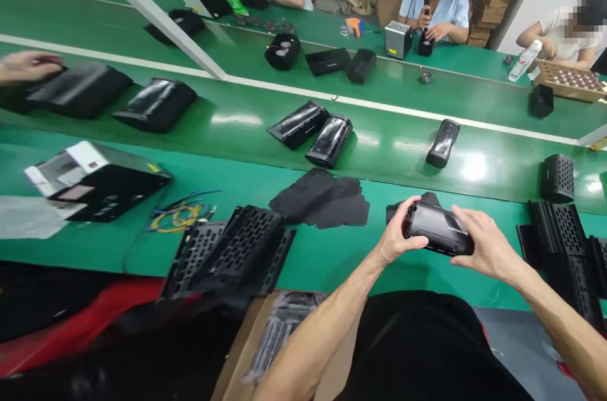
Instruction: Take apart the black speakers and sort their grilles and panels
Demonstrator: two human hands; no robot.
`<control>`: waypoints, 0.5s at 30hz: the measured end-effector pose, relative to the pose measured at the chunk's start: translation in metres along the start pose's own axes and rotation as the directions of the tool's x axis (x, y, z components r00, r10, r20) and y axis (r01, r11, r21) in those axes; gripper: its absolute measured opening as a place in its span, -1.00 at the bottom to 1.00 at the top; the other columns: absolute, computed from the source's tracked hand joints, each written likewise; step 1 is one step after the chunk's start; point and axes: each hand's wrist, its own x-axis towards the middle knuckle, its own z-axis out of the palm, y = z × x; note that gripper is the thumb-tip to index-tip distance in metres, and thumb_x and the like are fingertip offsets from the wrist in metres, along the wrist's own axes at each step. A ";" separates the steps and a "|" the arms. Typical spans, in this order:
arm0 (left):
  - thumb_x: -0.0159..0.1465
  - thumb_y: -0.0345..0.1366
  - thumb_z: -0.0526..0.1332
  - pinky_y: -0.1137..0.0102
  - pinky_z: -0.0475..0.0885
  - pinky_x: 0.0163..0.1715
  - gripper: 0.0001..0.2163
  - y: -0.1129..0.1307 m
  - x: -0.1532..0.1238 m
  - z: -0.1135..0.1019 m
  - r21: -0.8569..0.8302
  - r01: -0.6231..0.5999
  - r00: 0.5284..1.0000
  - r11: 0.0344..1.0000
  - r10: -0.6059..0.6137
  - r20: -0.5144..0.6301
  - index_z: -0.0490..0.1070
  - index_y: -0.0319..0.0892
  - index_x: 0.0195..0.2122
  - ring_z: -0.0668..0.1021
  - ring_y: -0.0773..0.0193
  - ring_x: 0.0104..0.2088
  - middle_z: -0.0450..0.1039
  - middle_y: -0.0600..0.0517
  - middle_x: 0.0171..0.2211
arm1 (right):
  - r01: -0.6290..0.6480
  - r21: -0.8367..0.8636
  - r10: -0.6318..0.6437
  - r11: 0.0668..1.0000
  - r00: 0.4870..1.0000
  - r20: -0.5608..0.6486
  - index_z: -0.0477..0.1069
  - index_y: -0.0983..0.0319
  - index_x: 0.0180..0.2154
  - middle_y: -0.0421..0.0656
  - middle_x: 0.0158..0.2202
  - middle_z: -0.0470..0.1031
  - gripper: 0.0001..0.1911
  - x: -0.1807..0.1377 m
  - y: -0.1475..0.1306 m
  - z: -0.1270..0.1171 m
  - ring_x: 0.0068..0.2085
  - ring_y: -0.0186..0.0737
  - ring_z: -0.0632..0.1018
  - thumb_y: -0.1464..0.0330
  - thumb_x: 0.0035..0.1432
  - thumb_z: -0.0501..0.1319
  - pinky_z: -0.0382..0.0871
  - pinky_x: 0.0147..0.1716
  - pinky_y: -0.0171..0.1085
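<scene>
Between my hands is a black speaker housing [439,230], held just above the near edge of the green bench. My left hand [401,233] grips its left end, thumb along the near side. My right hand [484,240] closes round the right end. A dark cloth-like piece [429,200] lies partly hidden behind the housing. More black sheets [322,198] are spread on the bench to the left. Perforated black grilles [246,240] are stacked farther left, and another group of grilles [564,243] sits at the right.
Several similar black housings [329,140] rest on the green conveyor belt [379,167] beyond the bench. A boxy device [99,179] and coiled yellow and blue cables [180,214] are at left. Below stands an open cardboard box [241,338]. Co-workers sit across; another person's hand [31,66] reaches in.
</scene>
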 end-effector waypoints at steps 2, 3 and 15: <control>-0.05 0.08 0.55 0.04 0.37 0.24 0.03 -0.003 -0.011 -0.003 -0.050 -0.033 0.998 0.998 0.030 -0.055 0.20 -0.13 0.41 0.49 -0.21 0.17 0.38 -0.19 0.25 | -0.111 0.213 0.125 0.971 0.991 -0.053 0.08 0.02 0.52 0.05 0.46 0.23 0.20 -0.014 0.011 0.002 0.45 0.38 0.24 -0.04 -0.02 0.56 0.11 0.41 0.30; -0.05 0.08 0.54 0.05 0.36 0.23 0.02 -0.003 -0.016 -0.006 -0.062 -0.044 0.997 0.997 0.039 -0.069 0.21 -0.12 0.40 0.48 -0.20 0.16 0.38 -0.17 0.24 | -0.180 0.350 0.212 0.919 0.976 -0.055 0.06 0.04 0.52 0.06 0.48 0.19 0.23 -0.022 0.015 0.004 0.47 0.36 0.22 -0.12 -0.03 0.54 0.10 0.42 0.28; 0.01 0.00 0.46 0.15 0.39 0.13 -0.19 -0.002 -0.025 -0.005 -0.019 0.051 0.991 0.999 -0.053 -0.123 0.31 -0.09 0.29 0.48 -0.09 0.09 0.41 -0.10 0.20 | -0.258 0.848 0.514 0.463 0.858 -0.020 0.29 0.08 0.30 0.02 0.30 0.39 -0.04 -0.058 0.003 0.050 0.20 0.17 0.51 -0.07 -0.03 0.53 0.44 0.19 0.02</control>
